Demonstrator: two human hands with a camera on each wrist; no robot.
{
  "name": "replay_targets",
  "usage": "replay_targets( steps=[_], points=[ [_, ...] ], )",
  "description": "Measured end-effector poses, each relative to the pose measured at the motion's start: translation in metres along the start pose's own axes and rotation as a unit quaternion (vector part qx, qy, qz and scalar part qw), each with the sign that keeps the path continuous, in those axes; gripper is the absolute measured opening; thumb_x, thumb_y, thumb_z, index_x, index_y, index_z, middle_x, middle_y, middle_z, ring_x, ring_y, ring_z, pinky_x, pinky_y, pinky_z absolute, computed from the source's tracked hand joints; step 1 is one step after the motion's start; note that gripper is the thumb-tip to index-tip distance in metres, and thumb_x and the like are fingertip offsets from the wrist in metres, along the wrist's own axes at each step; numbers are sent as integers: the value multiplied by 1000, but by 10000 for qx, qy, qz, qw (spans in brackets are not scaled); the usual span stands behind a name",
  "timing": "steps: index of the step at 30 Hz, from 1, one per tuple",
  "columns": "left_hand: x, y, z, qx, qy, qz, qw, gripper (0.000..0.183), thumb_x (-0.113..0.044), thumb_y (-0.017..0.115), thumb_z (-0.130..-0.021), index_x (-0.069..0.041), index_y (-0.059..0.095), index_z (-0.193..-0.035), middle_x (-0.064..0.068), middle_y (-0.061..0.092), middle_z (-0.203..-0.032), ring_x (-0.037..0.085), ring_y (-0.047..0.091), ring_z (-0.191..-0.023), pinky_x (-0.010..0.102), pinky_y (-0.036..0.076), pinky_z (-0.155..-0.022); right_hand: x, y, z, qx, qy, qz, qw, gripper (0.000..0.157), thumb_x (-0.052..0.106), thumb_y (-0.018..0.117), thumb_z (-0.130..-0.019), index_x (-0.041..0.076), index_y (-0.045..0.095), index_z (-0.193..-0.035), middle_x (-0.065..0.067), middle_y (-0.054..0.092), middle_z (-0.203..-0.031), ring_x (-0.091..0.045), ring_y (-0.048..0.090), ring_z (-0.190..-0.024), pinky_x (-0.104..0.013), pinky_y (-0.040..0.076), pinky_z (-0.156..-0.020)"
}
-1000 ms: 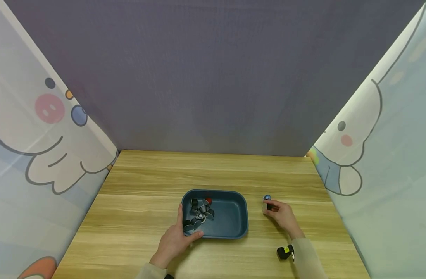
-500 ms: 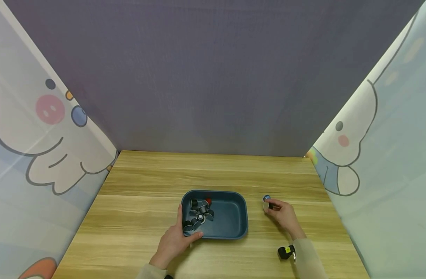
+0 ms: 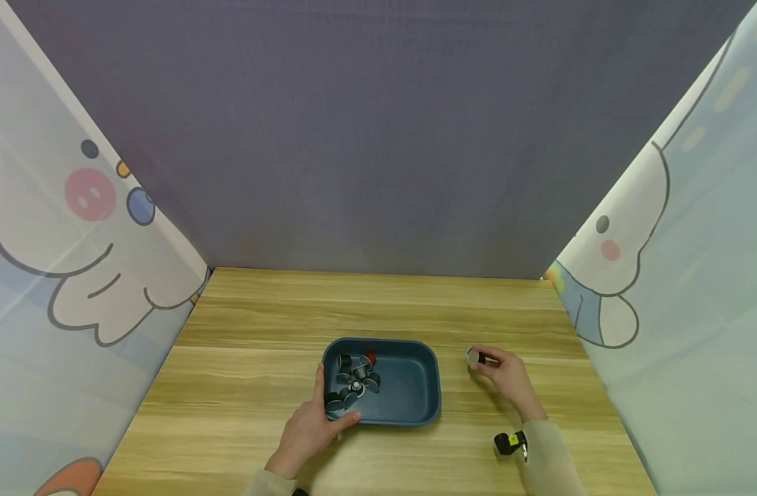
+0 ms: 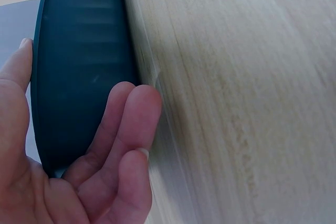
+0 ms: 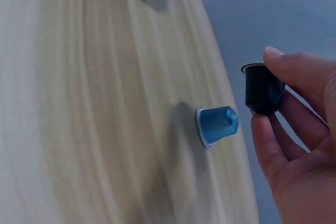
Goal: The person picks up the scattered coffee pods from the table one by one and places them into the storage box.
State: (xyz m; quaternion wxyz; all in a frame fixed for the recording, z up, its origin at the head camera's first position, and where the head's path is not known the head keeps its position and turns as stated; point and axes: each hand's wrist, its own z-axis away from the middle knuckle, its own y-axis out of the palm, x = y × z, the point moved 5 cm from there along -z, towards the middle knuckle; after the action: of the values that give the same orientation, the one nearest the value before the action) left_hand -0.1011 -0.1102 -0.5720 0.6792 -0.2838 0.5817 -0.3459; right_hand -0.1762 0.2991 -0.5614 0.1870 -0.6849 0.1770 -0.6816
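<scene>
A dark blue tray [image 3: 409,419] rests on the wooden table, with several coffee capsules [image 3: 359,372], mostly dark plus a red one, gathered in its left half. My left hand [image 3: 308,426] grips the tray's near left corner, the thumb along the front rim. In the left wrist view its other fingers [image 4: 139,114] bend against the tray's outer wall. To the right of the tray my right hand [image 3: 508,379] pinches a black coffee capsule [image 5: 258,87] between thumb and fingertips, above the table. Close by, a blue coffee capsule [image 5: 216,124] stands on its rim; in the head view the held capsule mostly hides it.
The wooden table [image 3: 260,310] runs back to a grey curtain [image 3: 378,172]. Cartoon-printed curtains [image 3: 676,386] flank both sides. A black wrist camera [image 3: 505,443] sits beside the right sleeve [image 3: 548,458].
My right hand has lifted the black capsule slightly and moved it a little away from me, so it now covers the blue one in the head view. The left hand and tray stay still.
</scene>
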Motion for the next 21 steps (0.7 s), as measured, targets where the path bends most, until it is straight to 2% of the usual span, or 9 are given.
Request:
replay_targets(
  steps=[10,16,21],
  points=[
    [-2,-1,0,-32,42,38,10000,128,-68,76,-73,-10,4,-161,17,66,-84,24,62,-68,41,43,-55,18,-3,-3,-19,-144,-292,9995,41,13,79,-87,3,69,-125,-21,64,-125,-35,66,-106,-28,54,-79],
    [-1,0,0,-41,42,-20,10000,129,-69,76,-72,-10,3,-161,17,66,-83,25,61,-69,41,44,-56,33,-3,-4,12,-561,-400,9976,41,13,79,-87,2,69,-125,-19,66,-123,-35,66,-106,-24,53,-78],
    [-1,0,-1,-50,36,-29,10000,128,-69,76,-72,-10,3,-161,18,66,-84,25,62,-69,42,44,-56,42,-2,-6,10,-759,-364,9965,38,7,78,-87,1,70,-124,-17,67,-121,-34,67,-105,-25,54,-78]
  ],
)
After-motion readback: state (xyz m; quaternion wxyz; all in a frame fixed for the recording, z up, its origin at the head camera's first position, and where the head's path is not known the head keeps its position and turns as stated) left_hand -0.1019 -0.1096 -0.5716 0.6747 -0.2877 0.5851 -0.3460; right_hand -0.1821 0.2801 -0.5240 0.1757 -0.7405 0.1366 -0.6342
